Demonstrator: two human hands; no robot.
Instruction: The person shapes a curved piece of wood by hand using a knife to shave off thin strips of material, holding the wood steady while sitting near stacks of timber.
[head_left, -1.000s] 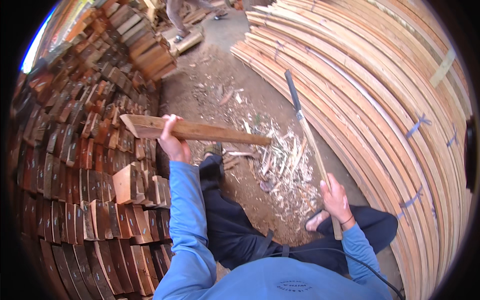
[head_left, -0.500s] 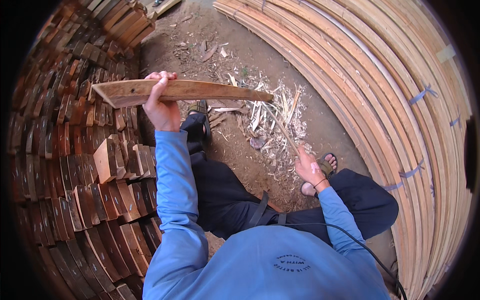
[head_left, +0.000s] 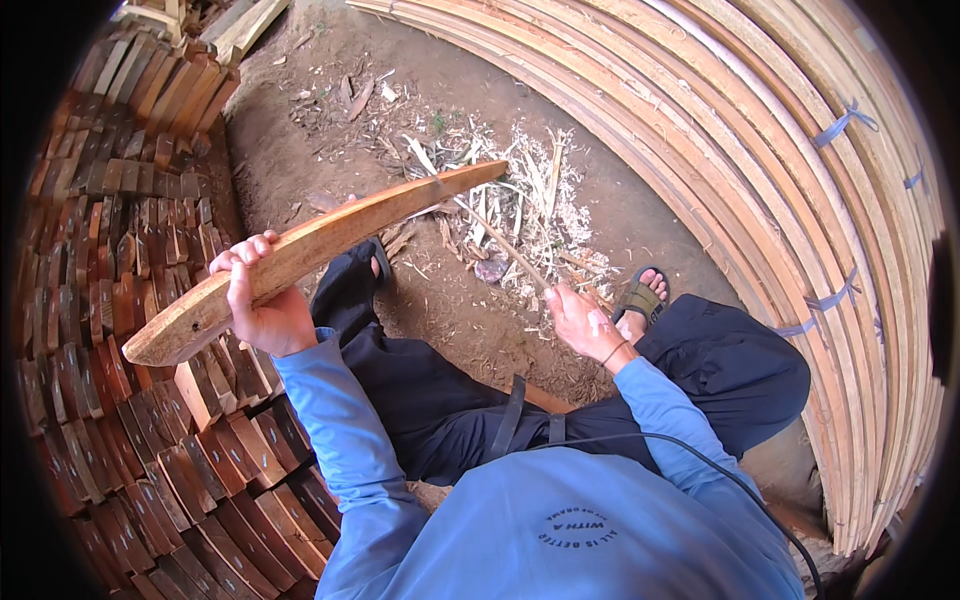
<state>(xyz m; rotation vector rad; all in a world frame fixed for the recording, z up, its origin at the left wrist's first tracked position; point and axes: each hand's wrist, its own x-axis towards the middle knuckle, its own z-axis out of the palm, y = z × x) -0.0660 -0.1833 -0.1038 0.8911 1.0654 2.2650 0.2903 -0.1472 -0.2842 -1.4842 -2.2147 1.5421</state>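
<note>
Swung lower and tilted since the earlier frame, the stiff, heavy-looking wooden plank [head_left: 310, 250] stays clenched near its butt by the left hand [head_left: 262, 305], while the right hand [head_left: 583, 322] grips a thin blade [head_left: 490, 235].

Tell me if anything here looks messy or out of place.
Shavings lie scattered on the dirt floor beyond the plank held in the left hand. The right hand grips a thin blade. The stacked wood looks orderly.
</note>
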